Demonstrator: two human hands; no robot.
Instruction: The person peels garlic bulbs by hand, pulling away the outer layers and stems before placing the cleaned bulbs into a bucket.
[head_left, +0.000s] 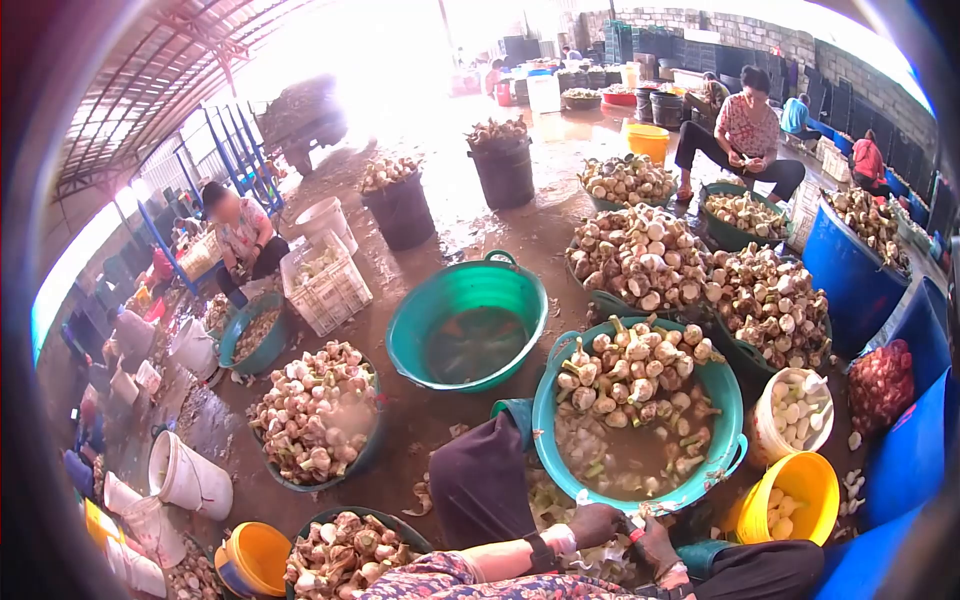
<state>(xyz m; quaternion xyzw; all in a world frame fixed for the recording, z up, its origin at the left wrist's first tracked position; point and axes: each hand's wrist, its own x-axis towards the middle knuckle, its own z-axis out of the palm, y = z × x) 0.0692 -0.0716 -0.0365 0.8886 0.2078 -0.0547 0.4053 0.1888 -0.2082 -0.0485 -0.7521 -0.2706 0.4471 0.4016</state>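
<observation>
Both my hands are together in front of my lap, just below the near rim of a teal basin (545, 440). Inside the basin, garlic bulbs (640, 365) are heaped above murky water with floating skins. My left hand (597, 525), dark-gloved with a black band on the wrist, has its fingers closed; what they hold is too small to make out. Beside it, my right hand (657, 548) is closed around a small tool with a red handle (636, 535). A pale garlic piece (650, 512) shows at the fingertips. Peeled skins lie beneath the hands.
A green basin (400, 345) with shallow water stands ahead. Heaped garlic tubs (315, 410) surround me. At right are a yellow bucket (815, 490), a white bucket (765, 430) with peeled bulbs, and blue barrels (850, 275). Co-workers (750, 130) sit farther off; the floor is wet.
</observation>
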